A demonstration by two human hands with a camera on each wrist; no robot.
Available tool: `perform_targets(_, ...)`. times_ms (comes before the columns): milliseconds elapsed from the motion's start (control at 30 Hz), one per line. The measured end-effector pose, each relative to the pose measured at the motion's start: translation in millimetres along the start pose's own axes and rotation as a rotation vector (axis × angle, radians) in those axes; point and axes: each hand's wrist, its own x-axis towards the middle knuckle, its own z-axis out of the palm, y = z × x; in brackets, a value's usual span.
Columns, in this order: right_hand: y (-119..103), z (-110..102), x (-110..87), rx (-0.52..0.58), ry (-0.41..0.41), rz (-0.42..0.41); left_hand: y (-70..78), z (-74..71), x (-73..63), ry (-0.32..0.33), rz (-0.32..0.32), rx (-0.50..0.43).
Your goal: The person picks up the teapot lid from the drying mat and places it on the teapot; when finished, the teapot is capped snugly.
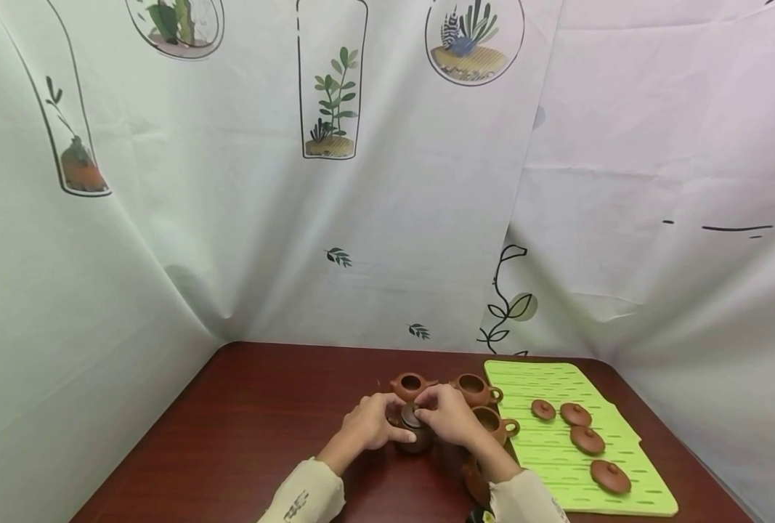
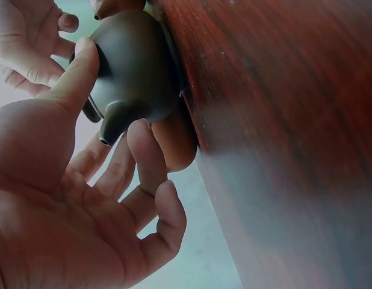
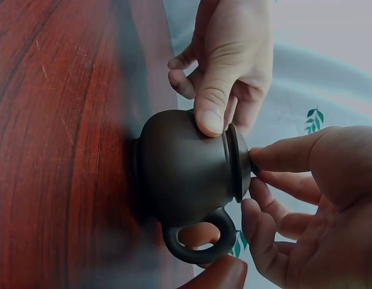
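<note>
**Pots and lids: one pair together, four lids apart**

Backdrop: white cloth printed with plants in glass vessels (image 1: 413, 240), behind the surface.

Surface: dark red-brown, wood-grained, glossy (image 1: 282, 421).

Mat: lime-green, flat, slotted (image 1: 524, 381), at the right of the surface.

Hands, two. The left hand (image 1: 370, 423) has thumb and fingers about the dark pot, thumb near its rim, outer fingers loosely bent. The right hand (image 1: 452, 415) pinches the dark lid at its knob, fingertips nearly together.

Pot, dark brown, round clay, with spout and loop handle (image 3: 180, 168): upright on the surface, between the hands.

Pots, reddish-brown clay, four: a small one (image 1: 410, 383) behind the dark pot; two (image 1: 471, 387) (image 1: 489, 421) beside the mat; one (image 1: 474, 479) partly hidden by the right forearm. Three show uncovered mouths; the fourth's cannot be told.

Lid, dark brown, domed clay (image 3: 244, 165): at the dark pot's mouth; full seating uncertain.

Lids, reddish-brown, knobbed clay, four (image 1: 543, 410) (image 1: 575, 415) (image 1: 587, 439) (image 1: 611, 476): on the mat.

Progress, as judged: dark pair all but joined; reddish lids not yet fitted.
</note>
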Motion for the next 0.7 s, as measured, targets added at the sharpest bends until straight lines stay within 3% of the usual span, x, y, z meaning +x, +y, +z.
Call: perform_targets(700, 0.4, 3.3, -1.0, -0.003, 0.008, 0.012, 0.4, 0.6, 0.4, -0.002, -0.009, -0.002)
